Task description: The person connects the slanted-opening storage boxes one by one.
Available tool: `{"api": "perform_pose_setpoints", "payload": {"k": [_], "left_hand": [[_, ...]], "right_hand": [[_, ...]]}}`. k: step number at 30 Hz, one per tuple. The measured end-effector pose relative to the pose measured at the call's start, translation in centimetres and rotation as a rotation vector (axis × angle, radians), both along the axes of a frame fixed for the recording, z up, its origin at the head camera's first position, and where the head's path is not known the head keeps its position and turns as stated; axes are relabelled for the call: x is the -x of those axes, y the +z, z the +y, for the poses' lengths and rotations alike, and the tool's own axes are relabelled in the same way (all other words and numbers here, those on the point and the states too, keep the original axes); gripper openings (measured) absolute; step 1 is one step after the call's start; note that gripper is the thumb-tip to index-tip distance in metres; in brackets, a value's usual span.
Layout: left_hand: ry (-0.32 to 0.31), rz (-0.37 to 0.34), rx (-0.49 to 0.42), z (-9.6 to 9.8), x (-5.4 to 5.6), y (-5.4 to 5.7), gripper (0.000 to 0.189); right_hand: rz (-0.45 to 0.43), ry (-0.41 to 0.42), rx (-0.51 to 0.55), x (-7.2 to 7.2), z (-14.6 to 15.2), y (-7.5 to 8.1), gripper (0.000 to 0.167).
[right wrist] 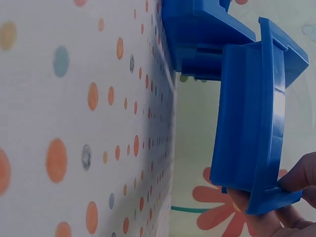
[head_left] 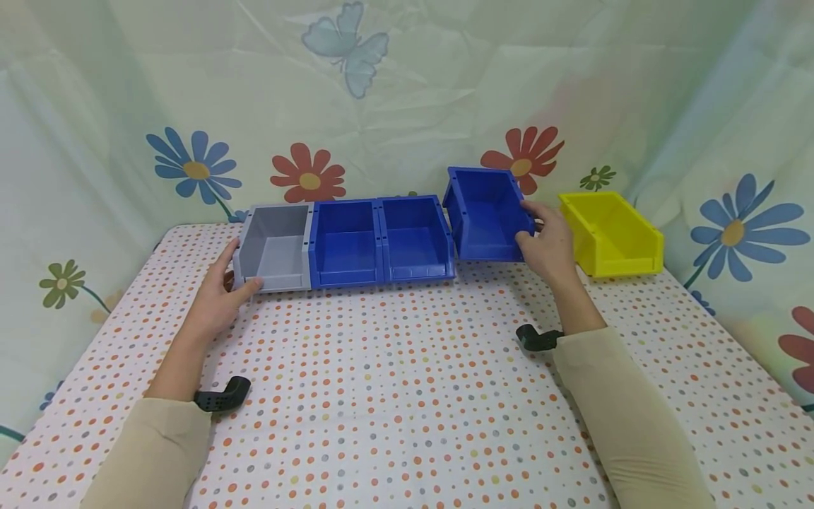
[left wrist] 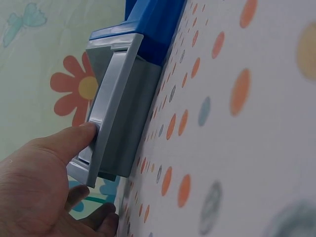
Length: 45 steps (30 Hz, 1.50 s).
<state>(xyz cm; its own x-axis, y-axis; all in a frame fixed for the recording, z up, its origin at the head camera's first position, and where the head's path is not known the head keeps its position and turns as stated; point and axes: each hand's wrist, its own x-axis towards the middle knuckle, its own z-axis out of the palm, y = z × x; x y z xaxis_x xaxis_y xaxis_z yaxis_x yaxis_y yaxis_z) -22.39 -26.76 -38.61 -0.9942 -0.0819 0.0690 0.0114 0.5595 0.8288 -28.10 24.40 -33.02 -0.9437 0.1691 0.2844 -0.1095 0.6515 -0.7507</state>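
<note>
My right hand (head_left: 548, 244) grips the right side of a blue storage bin (head_left: 488, 212), thumb at its front corner. In the right wrist view, this bin (right wrist: 247, 118) is raised off the tabletop, with fingers beneath its end. It hangs just right of a row: a grey bin (head_left: 278, 247), then a blue bin (head_left: 346, 244) and another blue bin (head_left: 415, 237), side by side. At the row's left end, my left hand (head_left: 219, 297) holds the grey bin's corner. The left wrist view shows the thumb (left wrist: 74, 140) against the front lip, other fingers partly hidden.
A yellow storage bin (head_left: 620, 240) stands at the right, just beyond my right hand. A dotted cloth covers the table (head_left: 381, 396). Behind it hangs a flowered curtain (head_left: 407, 106), close to the backs of the bins.
</note>
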Motion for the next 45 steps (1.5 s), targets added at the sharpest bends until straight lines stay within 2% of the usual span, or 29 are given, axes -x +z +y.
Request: {"api": "perform_pose_setpoints", "payload": {"k": [16, 21, 26, 32, 36, 40, 45], "left_hand": [[0.005, -0.013, -0.011, 0.0, 0.0, 0.0, 0.088], [0.004, -0.012, -0.002, 0.0, 0.0, -0.1, 0.089], [0.001, -0.009, 0.005, 0.0, 0.1, 0.0, 0.088], [0.002, -0.007, -0.002, 0.0, 0.2, -0.1, 0.089], [-0.003, -0.005, -0.016, 0.1, 0.3, -0.1, 0.088], [-0.014, -0.01, -0.038, 0.0, 0.2, -0.2, 0.089], [-0.018, -0.009, -0.038, -0.1, 0.1, -0.2, 0.088]], "right_hand": [[0.04, 0.009, -0.002, 0.2, -0.4, -0.2, 0.052], [0.032, 0.034, -0.001, 0.0, -0.3, 0.0, 0.053], [0.039, 0.025, -0.017, 0.0, -0.2, 0.0, 0.054], [0.147, 0.015, -0.091, 0.2, -0.2, -0.3, 0.056], [0.212, 0.048, -0.125, 0.4, -0.4, -0.3, 0.057], [0.254, 0.098, -0.16, 0.6, -0.9, 0.0, 0.058], [0.282, 0.122, -0.223, 0.5, -1.6, 0.0, 0.058]]}}
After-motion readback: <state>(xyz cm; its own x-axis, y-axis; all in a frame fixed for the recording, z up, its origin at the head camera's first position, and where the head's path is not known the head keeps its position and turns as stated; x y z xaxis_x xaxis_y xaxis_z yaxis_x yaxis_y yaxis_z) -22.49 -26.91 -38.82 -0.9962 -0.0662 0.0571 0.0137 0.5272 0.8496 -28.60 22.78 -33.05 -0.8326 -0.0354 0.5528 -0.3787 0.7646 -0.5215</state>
